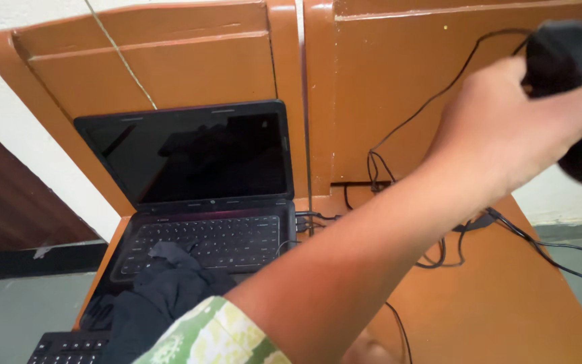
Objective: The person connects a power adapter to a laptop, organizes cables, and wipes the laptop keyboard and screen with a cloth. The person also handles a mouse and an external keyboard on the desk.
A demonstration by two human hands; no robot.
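My left hand point(500, 128) is raised at the upper right, its arm crossing the view from a green-and-white sleeve at the bottom. It is closed on a blurred black rounded object point(574, 74), and a thin black cable point(432, 101) runs from that object down to the desk's back panel. An open black laptop point(197, 182) with a dark screen stands to the left on the orange-brown wooden desk point(506, 296). A dark cloth point(163, 290) lies crumpled over its keyboard and front edge. A patch of skin at the bottom edge point(365, 352) may be my right hand.
Upright wooden panels point(399, 81) back the desk. Black cables point(453, 249) loop over the desk right of the laptop, and one trails off the right edge. A separate black keyboard point(69, 349) shows at the bottom left. A white wall and dark floor lie on the left.
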